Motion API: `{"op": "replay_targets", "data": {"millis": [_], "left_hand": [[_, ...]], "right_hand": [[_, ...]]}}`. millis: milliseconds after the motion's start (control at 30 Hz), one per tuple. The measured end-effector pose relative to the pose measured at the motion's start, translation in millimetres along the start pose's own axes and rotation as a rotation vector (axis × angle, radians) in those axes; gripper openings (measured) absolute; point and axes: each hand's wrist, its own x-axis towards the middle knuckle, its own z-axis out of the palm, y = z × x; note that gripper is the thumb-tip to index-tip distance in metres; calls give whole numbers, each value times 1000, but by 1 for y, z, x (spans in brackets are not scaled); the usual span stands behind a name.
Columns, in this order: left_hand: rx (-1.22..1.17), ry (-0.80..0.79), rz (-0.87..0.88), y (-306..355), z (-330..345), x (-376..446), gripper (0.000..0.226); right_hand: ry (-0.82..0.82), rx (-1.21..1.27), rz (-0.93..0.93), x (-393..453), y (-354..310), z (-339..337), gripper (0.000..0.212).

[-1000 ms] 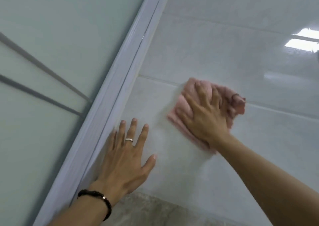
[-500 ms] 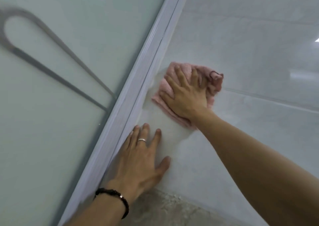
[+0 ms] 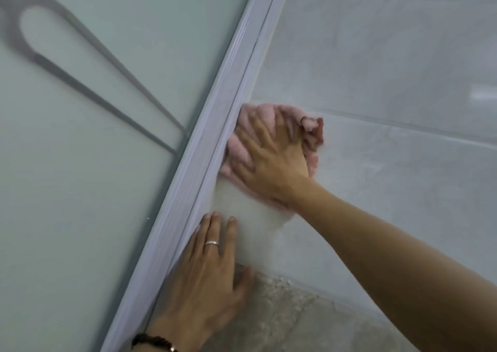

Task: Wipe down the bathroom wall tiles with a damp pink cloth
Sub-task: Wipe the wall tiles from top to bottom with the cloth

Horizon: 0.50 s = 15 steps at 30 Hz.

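A: Tiles are seen right of the frosted door and its pale frame.

B: And the cloth?

A: The pink cloth is pressed against the frame by the right hand, fingers spread. The left hand is laid flat below.

one head-worn view, tilted, looks forward and down (close up) at the door frame beside wall tiles.

Frosted glass door — pale frame, dark handle
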Motion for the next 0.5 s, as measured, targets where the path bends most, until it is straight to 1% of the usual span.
{"op": "replay_targets", "data": {"millis": [33, 67, 100, 133, 200, 233, 267, 333, 400, 433, 467, 500], "left_hand": [[6, -3, 5, -2, 0, -1, 80], [18, -6, 13, -4, -1, -2, 80], [33, 5, 26, -5, 0, -3, 80], [49, 7, 44, -6, 1, -3, 80], [84, -6, 81, -7, 2, -4, 79], [89, -16, 85, -7, 2, -5, 79], [80, -34, 86, -6, 2, -5, 80], [36, -67, 79, -4, -3, -4, 84], [-24, -75, 92, -4, -8, -4, 90], [-58, -92, 91, -5, -9, -4, 92], [-66, -104, 95, -7, -11, -5, 93], [-56, -114, 96, -7, -11, -5, 94]], "right_hand": [[-3, 2, -76, -15, 1, 0, 76], [-2, 0, -107, -20, 6, 0, 77], [-4, -4, -72, -15, 12, 0, 79], [-32, -1, 29, -4, 16, 1, 80], [-96, 37, 256, 13, 11, 2, 77], [-101, 52, 290, 14, 5, 2, 77], [-96, 70, 249, 7, -3, 3, 78], [-73, 58, 33, -20, -10, 1, 81], [-41, 23, -96, -45, 0, -4, 73], [-9, -14, -83, -47, 11, -6, 71], [-13, -36, -7, -43, 24, -7, 73], [-48, -21, 110, -39, 34, -10, 75]]}}
